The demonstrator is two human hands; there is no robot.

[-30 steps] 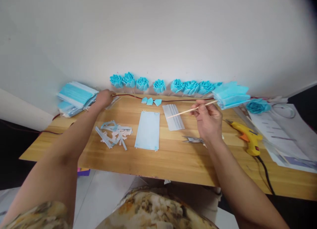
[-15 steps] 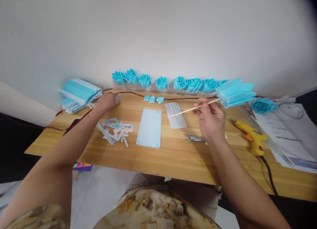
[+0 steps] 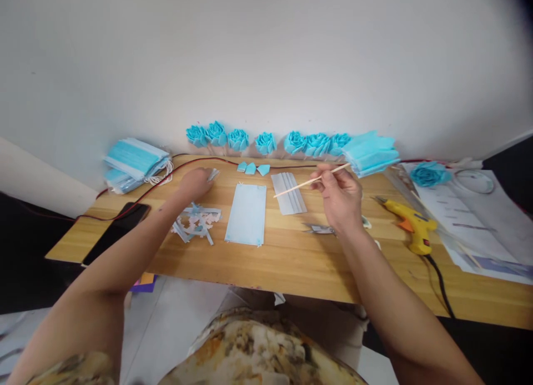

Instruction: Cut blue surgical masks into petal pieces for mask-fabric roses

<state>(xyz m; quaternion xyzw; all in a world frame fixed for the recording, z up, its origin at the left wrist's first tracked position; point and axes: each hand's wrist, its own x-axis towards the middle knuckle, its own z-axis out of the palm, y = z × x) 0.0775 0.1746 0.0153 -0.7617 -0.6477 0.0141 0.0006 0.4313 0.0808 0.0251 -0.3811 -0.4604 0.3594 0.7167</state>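
My right hand [image 3: 342, 199] grips a thin wooden stick [image 3: 297, 188], held slanting above the table. On the stick's upper end sits a blue fabric flower [image 3: 372, 153] with pointed petals. Over the back left of the table, my left hand [image 3: 196, 183] is closed on a small, pale, shiny piece [image 3: 214, 175], too small to name. Between the hands lie a flat light-blue mask sheet [image 3: 246, 214] and a white pleated sheet [image 3: 288, 193]. Several cut blue petals [image 3: 250, 168] lie behind them. Scissors [image 3: 320, 229] rest partly hidden by my right hand.
Finished blue flowers [image 3: 265, 143] line the wall. A stack of masks [image 3: 137, 158] and a black phone [image 3: 116, 232] are left, near pale scraps [image 3: 197, 224]. Right are a yellow glue gun [image 3: 412, 224], its cord, another blue flower [image 3: 430, 175] and papers [image 3: 478, 218].
My left hand has moved right, away from the mask stack, with the small piece. The view has shifted slightly, showing more of the phone. My right hand still holds the stick and flower.
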